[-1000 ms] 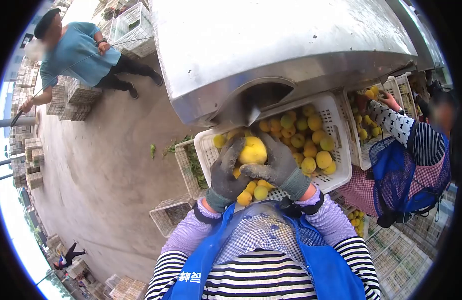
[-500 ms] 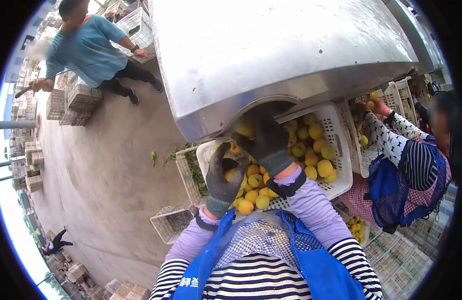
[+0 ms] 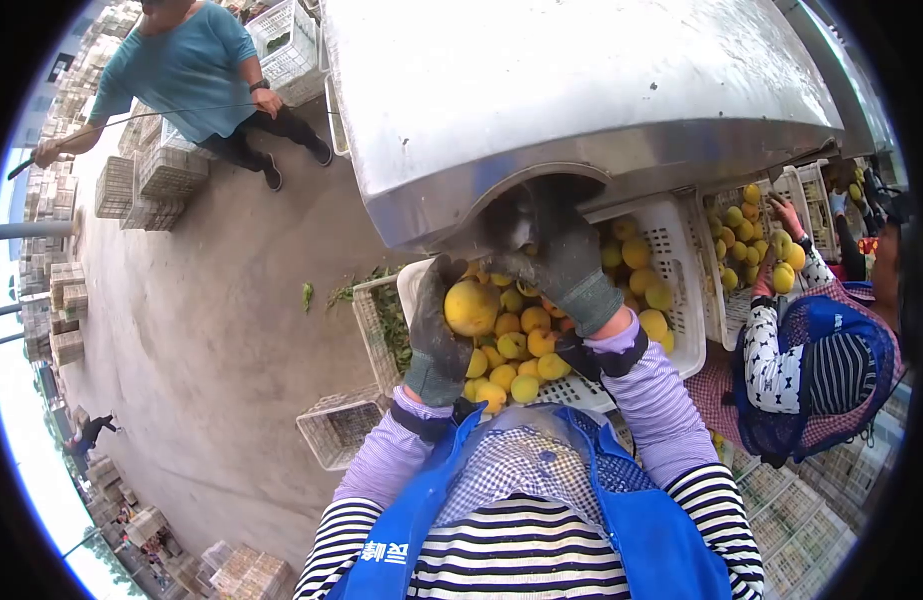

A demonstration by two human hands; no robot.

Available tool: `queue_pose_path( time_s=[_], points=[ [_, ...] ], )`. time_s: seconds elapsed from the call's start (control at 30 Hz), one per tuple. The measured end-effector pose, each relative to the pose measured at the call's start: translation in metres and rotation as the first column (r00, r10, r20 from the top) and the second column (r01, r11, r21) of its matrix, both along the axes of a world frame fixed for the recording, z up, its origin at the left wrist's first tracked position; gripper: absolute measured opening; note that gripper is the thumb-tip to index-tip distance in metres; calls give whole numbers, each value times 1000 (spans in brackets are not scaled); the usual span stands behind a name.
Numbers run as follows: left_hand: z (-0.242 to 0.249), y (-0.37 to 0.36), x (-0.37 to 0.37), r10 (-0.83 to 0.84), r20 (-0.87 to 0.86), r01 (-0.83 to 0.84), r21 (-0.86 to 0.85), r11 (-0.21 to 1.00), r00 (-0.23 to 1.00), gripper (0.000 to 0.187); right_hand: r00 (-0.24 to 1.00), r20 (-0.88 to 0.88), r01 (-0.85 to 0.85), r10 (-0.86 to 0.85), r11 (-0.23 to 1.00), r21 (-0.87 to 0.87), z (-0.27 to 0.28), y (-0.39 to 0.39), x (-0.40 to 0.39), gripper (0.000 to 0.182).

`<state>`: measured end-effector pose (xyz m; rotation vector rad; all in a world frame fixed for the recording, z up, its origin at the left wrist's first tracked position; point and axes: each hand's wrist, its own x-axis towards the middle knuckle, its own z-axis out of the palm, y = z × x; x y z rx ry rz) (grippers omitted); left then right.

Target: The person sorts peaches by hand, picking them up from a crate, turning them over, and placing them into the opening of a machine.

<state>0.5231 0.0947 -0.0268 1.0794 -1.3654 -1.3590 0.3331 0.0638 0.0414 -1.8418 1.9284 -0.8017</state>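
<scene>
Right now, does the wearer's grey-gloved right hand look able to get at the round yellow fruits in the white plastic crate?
Probably yes: the grey-gloved right hand is over the white plastic crate, whose top is open, and round yellow fruits lie uncovered close by.

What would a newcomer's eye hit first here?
Probably the big, bright metal housing across the top, with its dark arched opening. Next, the white plastic crate of yellow-orange fruit below it, with a large yellow fruit in the gloved left hand and the gloved right hand by the opening. Then the person in a teal shirt, upper left.
</scene>
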Motion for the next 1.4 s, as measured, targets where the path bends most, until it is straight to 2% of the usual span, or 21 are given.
queue_pose_path(
  time_s=[0.07,0.13,0.17,0.23,0.27,0.37,0.47,0.57,0.63,0.77,0.87,0.97,1.0,1.03,1.1,1.17,1.2,1.23,1.3,1.37,1.4],
  points=[
    [4,2,0,-61,183,93,-169,981,981,61,980,107,-164,170,985,-60,9,36,6,70],
    [38,0,-8,-169,139,194,-189,963,976,59,967,165,-190,193,981,-33,-6,58,13,76],
    [41,2,-16,-147,-227,165,65,984,963,55,960,196,-198,199,980,-21,-13,64,14,79],
    [45,7,-32,207,-748,328,499,802,631,49,925,354,-128,139,990,-55,-18,68,10,78],
    [47,6,-36,184,-726,342,512,788,663,52,893,436,-92,111,994,-64,-19,67,5,78],
    [60,11,-43,123,-697,379,519,766,707,52,992,83,-77,91,983,-168,-17,68,-11,79],
    [46,16,-39,-82,-343,195,308,931,936,50,998,-35,56,-59,995,-78,-2,79,2,78],
    [43,8,-48,13,-291,83,316,945,957,47,981,-162,108,-110,994,-24,-3,69,5,82],
    [39,3,-49,-4,17,1,149,989,1000,36,979,-161,116,-122,992,-45,-7,51,4,74],
    [-4,11,-42,111,-208,-46,294,955,972,37,970,-203,151,-133,986,76,-39,-4,-13,67],
    [-29,10,-41,223,-199,-91,516,852,954,39,929,-341,75,-144,975,-209,-61,-51,-26,62],
    [-114,18,-51,60,29,-66,330,942,998,48,942,-321,45,-92,988,-150,-63,-54,-64,51],
    [-125,20,-60,-46,192,-16,308,951,980,52,991,-115,55,-70,991,-125,-51,-40,-76,44],
    [-137,21,-68,-144,350,41,286,957,926,57,994,94,69,-60,993,-101,-32,-22,-89,37],
    [-128,29,-87,-395,706,158,379,912,587,70,986,163,46,-26,991,-122,-49,14,-121,37],
    [-118,35,-108,-623,711,387,500,774,327,78,993,-62,118,-102,919,377,-92,55,-146,41],
    [-119,34,-118,-694,698,478,556,680,176,82,986,-136,8,95,794,608,-110,69,-148,40],
    [-169,44,-120,-765,603,550,570,611,226,81,942,-149,-62,300,595,801,-127,87,-149,39],
    [-162,51,-147,-795,604,610,613,502,48,82,919,2,-132,394,303,944,-161,118,-128,42],
    [-152,54,-175,-750,644,640,642,422,-150,85,953,-43,-42,299,271,962,-238,165,-119,59],
    [-155,55,-176,-757,640,668,621,410,-131,85,960,-49,-22,277,250,968,-263,180,-116,66]
  ],
)
